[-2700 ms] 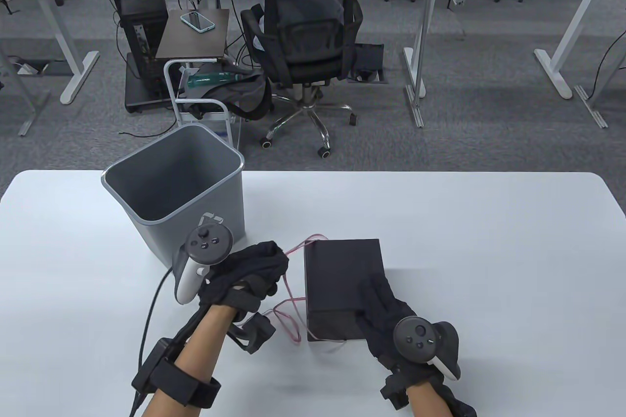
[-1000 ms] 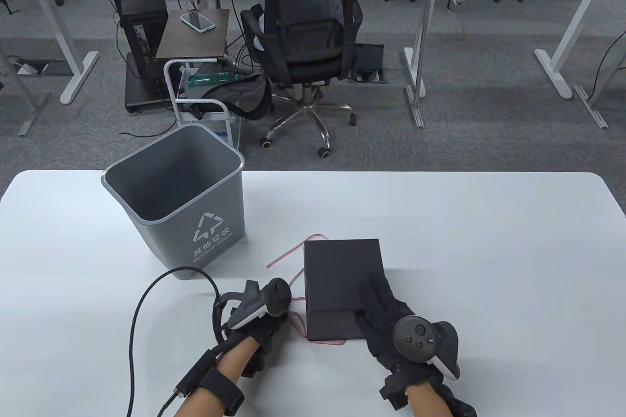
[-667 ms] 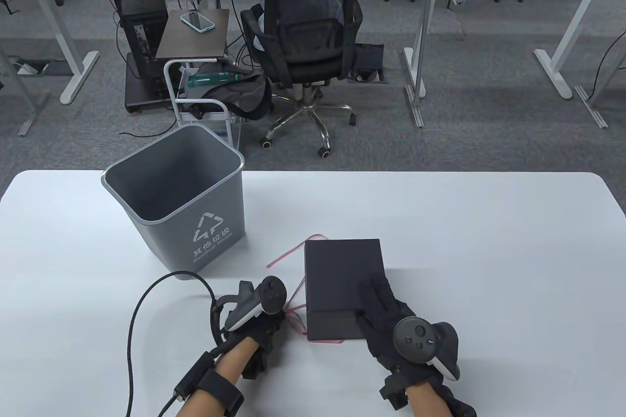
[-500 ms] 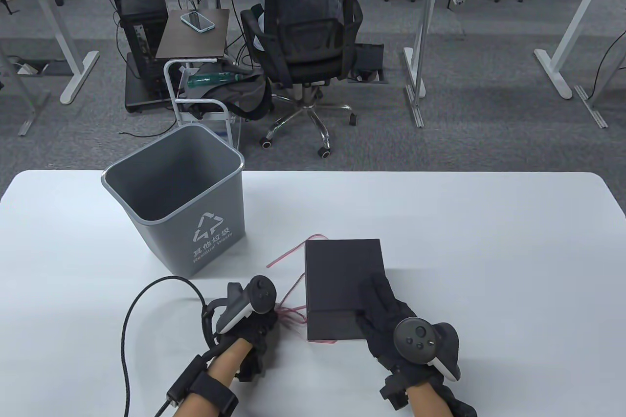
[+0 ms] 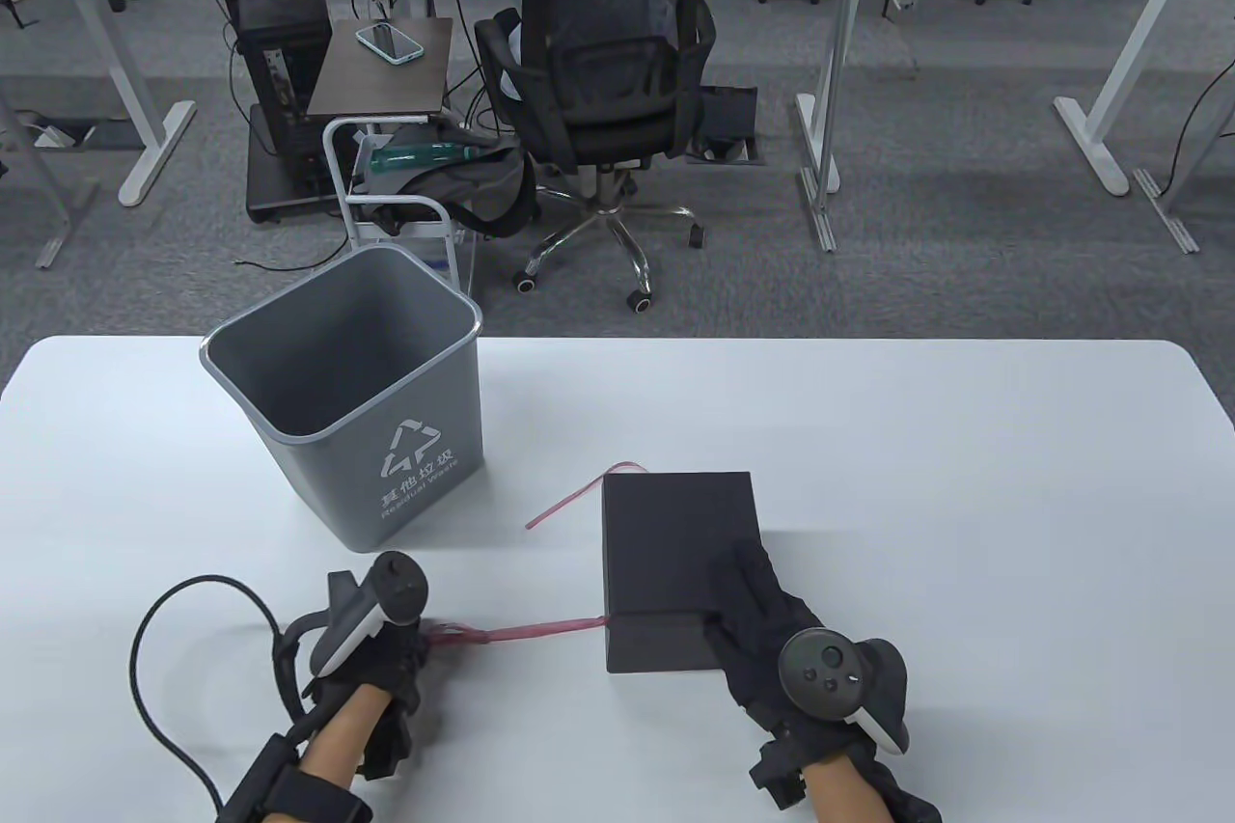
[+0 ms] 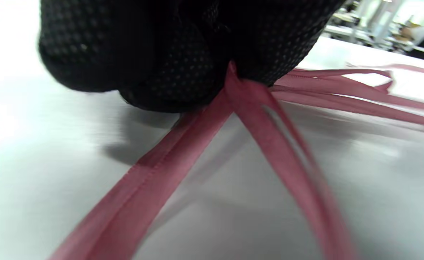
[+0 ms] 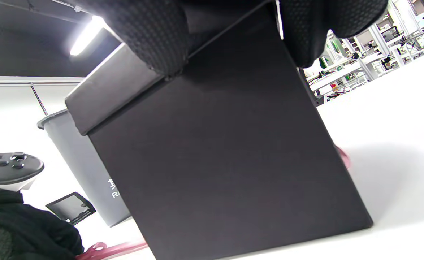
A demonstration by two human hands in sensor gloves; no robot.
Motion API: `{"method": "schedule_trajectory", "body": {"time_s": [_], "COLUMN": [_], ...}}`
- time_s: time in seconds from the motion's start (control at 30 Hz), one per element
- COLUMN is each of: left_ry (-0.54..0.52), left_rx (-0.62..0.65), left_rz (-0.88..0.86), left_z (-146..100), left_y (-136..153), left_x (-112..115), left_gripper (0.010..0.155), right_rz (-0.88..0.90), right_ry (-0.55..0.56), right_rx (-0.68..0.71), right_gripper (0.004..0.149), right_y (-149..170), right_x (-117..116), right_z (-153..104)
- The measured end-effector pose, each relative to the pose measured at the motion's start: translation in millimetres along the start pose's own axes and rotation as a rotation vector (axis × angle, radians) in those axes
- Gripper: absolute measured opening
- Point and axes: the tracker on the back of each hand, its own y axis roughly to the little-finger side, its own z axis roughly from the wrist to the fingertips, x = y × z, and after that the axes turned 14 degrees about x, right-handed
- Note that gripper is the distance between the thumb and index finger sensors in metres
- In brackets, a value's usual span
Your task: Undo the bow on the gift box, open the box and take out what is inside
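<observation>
A black gift box (image 5: 675,553) with its lid on stands on the white table (image 5: 965,495). My right hand (image 5: 762,611) lies over its near right corner, fingers flat on the lid (image 7: 107,94) and thumb on the front face (image 7: 226,155). A pink ribbon (image 5: 540,627) runs taut from the box's near left edge to my left hand (image 5: 405,649), which pinches it low over the table, well left of the box. In the left wrist view the gloved fingers (image 6: 161,54) clamp several ribbon (image 6: 255,104) strands. Another ribbon end lies loose left of the box's far corner.
A grey waste bin (image 5: 347,389) stands on the table at the far left, close behind my left hand. A black cable (image 5: 145,669) loops from my left wrist. Beyond the table sit a person in an office chair (image 5: 598,80), desks and a cart.
My left hand took hold of the ribbon beside the box and pulled it left, drawing the slack loops out straight. The right hand has stayed on the box.
</observation>
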Motion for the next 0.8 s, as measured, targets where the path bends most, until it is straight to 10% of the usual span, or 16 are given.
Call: {"method": "schedule_trajectory", "body": {"time_s": [0.4, 0.8], "left_ry": [-0.105, -0.134], "left_rx": [-0.299, 0.184], "left_rz": [0.001, 0.038], "left_z": [-18, 5], "left_y": [69, -64], "left_x": [-18, -5], "left_gripper": [0.038, 0.038], "right_rz": [-0.001, 0.002], "right_ry": [0.000, -0.002], "right_rx": [0.002, 0.001], "right_gripper": [0.069, 0.069], "right_y": [0, 0], "right_x": [-1, -1], "right_z": [0, 1]}}
